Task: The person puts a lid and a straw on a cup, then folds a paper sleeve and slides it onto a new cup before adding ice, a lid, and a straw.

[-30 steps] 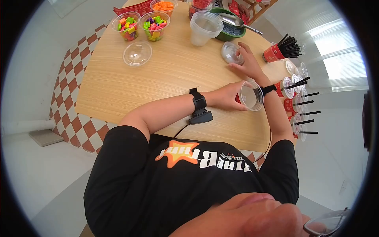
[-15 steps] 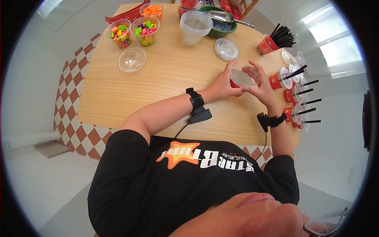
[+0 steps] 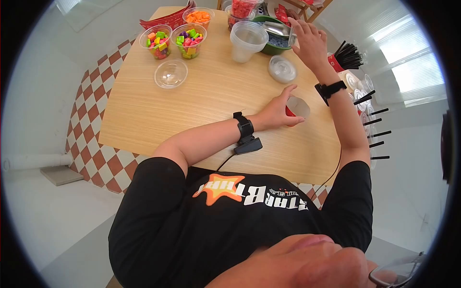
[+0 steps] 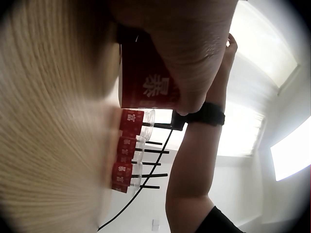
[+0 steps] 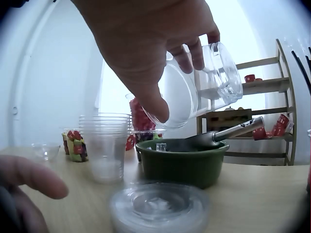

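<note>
Where left hand [image 3: 278,111] grips, red cup [image 3: 298,109] part-hidden

The surface [image 3: 216,96] shows light tan wood grain, the floor [image 3: 85,120] at left terracotta-and-white checks, the cup [image 3: 290,112] right of centre a red side, the bowl [image 3: 274,50] at top dark green, and the black shirt [image 3: 245,230] at bottom an orange-and-yellow star [image 3: 222,188] with white lettering [image 3: 276,198].

Wooden table [image 3: 216,96] with clear cups [image 3: 247,41], lids [image 3: 282,68], green bowl [image 5: 184,167]
</note>
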Demonstrator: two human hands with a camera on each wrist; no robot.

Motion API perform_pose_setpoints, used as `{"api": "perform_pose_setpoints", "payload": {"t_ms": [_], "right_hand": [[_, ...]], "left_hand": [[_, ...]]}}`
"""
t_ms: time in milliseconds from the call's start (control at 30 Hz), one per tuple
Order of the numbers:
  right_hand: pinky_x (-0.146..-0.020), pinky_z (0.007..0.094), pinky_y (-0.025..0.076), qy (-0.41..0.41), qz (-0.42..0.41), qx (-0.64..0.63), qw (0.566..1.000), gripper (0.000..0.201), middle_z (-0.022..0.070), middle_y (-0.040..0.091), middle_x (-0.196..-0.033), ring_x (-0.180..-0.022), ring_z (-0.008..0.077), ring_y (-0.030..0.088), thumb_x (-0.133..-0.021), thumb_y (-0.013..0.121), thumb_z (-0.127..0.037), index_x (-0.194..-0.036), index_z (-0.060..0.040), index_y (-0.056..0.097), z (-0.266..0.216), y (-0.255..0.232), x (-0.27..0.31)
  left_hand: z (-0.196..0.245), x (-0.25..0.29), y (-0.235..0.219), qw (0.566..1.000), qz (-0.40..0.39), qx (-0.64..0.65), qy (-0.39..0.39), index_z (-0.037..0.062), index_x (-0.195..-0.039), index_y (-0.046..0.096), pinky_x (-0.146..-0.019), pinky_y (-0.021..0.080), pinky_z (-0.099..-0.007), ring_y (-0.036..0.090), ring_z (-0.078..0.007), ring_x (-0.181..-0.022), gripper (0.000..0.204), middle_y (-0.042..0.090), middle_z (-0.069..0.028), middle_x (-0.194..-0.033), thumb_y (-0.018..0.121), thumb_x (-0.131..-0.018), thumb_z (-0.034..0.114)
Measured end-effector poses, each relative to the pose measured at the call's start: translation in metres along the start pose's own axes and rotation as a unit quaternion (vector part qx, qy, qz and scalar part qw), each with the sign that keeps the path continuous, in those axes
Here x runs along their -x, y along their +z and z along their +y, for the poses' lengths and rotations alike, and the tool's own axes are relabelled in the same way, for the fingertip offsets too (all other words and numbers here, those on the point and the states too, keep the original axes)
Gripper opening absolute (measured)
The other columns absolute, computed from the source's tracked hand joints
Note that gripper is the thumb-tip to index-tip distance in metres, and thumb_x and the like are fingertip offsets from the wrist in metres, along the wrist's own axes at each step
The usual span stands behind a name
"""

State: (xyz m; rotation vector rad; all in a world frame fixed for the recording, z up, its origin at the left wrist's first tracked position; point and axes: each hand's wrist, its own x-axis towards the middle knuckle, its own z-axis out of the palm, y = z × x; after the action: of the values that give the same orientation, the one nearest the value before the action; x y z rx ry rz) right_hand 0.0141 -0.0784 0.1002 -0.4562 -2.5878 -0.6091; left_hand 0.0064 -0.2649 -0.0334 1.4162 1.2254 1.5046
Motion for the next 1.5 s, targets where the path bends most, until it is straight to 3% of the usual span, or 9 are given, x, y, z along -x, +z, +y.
{"api": "perform_pose_setpoints", "payload": {"t_ms": [267, 467, 700, 967, 1067, 1133, 1200, 1300, 1500], "right_hand": [[-0.105, 0.0485, 0.03, -0.002, 0.009, 0.127, 0.992, 0.078, 0.0009, 0.051, -0.133, -0.127, 0.0209, 0.048, -0.078, 0.075, -0.019, -0.145, -0.0262, 0.037, -0.007, 0.012, -0.008], [-0.085, 0.0407, 0.046, 0.096, 0.168, -0.34, 0.92, 0.071, 0.0102, 0.058, -0.107, -0.101, 0.026, 0.058, -0.073, 0.085, -0.043, -0.119, -0.0025, 0.049, -0.026, -0.011, -0.028], [-0.107, 0.0421, 0.041, 0.088, -0.002, -0.432, 0.897, 0.092, 0.0275, 0.046, -0.141, -0.13, 0.0361, 0.049, -0.079, 0.077, -0.054, -0.138, 0.0059, 0.041, -0.068, 0.003, -0.026], [-0.1, 0.0384, 0.045, 0.171, -0.152, -0.512, 0.828, 0.055, 0.0153, 0.06, -0.129, -0.119, 0.0259, 0.058, -0.101, 0.054, -0.039, -0.138, 0.0006, 0.05, -0.015, -0.047, 0.089], [-0.093, 0.0351, 0.05, 0.221, -0.2, -0.588, 0.752, 0.052, 0.0129, 0.063, -0.124, -0.107, 0.0262, 0.064, -0.102, 0.05, -0.042, -0.133, -0.0005, 0.056, -0.017, -0.061, 0.136], [-0.09, 0.0312, 0.05, 0.323, -0.237, -0.691, 0.602, 0.049, 0.0093, 0.064, -0.12, -0.102, 0.0198, 0.063, -0.104, 0.047, -0.04, -0.133, -0.0015, 0.057, -0.028, -0.08, 0.154], [-0.09, 0.0295, 0.049, 0.334, -0.216, -0.715, 0.575, 0.049, 0.0072, 0.064, -0.117, -0.104, 0.0153, 0.061, -0.105, 0.045, -0.039, -0.134, -0.0018, 0.056, -0.031, -0.075, 0.171], [-0.098, 0.0309, 0.046, 0.299, -0.169, -0.704, 0.622, 0.047, 0.0088, 0.063, -0.122, -0.112, 0.0177, 0.059, -0.104, 0.047, -0.034, -0.136, -0.0005, 0.054, -0.046, -0.082, 0.18], [-0.111, 0.035, 0.037, 0.183, -0.004, -0.712, 0.678, 0.054, 0.014, 0.055, -0.136, -0.127, 0.0214, 0.052, -0.095, 0.062, -0.016, -0.144, 0.0006, 0.045, -0.065, -0.097, 0.189]], "left_hand": [[0.0, 0.0, 0.0, 1.0, 0.004, -0.011, 0.025, 0.0038, -0.153, 0.015, -0.098, 0.046, -0.0348, 0.058, -0.0276, -0.115, 0.104, 0.057, -0.0215, -0.127, 0.082, -0.078, 0.03], [0.005, 0.0, -0.002, 1.0, -0.013, 0.024, 0.001, 0.0005, -0.15, 0.019, -0.1, 0.046, -0.0404, 0.058, -0.0368, -0.117, 0.105, 0.055, -0.0292, -0.127, 0.083, -0.075, 0.037], [-0.003, -0.003, 0.0, 0.998, -0.008, 0.006, 0.055, -0.0005, -0.149, 0.019, -0.098, 0.047, -0.0387, 0.06, -0.0327, -0.114, 0.104, 0.057, -0.0238, -0.123, 0.084, -0.075, 0.033], [0.018, 0.0, -0.005, 0.991, 0.07, 0.076, 0.081, 0.0044, -0.154, 0.011, -0.104, 0.043, -0.0366, 0.052, -0.0251, -0.123, 0.107, 0.05, -0.0171, -0.132, 0.084, -0.078, 0.025], [0.033, -0.002, -0.01, 0.985, 0.062, 0.02, 0.16, 0.0039, -0.154, 0.011, -0.105, 0.042, -0.0367, 0.051, -0.0251, -0.124, 0.108, 0.05, -0.0152, -0.132, 0.085, -0.077, 0.023], [0.047, 0.005, -0.013, 0.989, 0.027, -0.002, 0.146, 0.0037, -0.154, 0.012, -0.104, 0.042, -0.038, 0.051, -0.0257, -0.124, 0.106, 0.052, -0.0157, -0.129, 0.083, -0.078, 0.023], [0.057, 0.013, -0.011, 0.991, -0.006, -0.023, 0.13, 0.0035, -0.153, 0.012, -0.103, 0.043, -0.0393, 0.051, -0.0263, -0.125, 0.104, 0.054, -0.0163, -0.127, 0.082, -0.079, 0.024], [0.067, 0.021, -0.009, 0.982, -0.026, 0.162, 0.092, 0.0032, -0.153, 0.022, -0.103, 0.042, -0.0355, 0.051, -0.022, -0.124, 0.086, 0.052, -0.0133, -0.134, 0.073, -0.09, 0.031], [0.09, 0.031, -0.039, 0.984, -0.085, -0.135, 0.073, -0.0007, -0.144, 0.043, -0.101, 0.044, -0.0338, 0.053, -0.0202, -0.121, 0.052, 0.057, -0.0142, -0.13, 0.057, -0.101, 0.026]]}}
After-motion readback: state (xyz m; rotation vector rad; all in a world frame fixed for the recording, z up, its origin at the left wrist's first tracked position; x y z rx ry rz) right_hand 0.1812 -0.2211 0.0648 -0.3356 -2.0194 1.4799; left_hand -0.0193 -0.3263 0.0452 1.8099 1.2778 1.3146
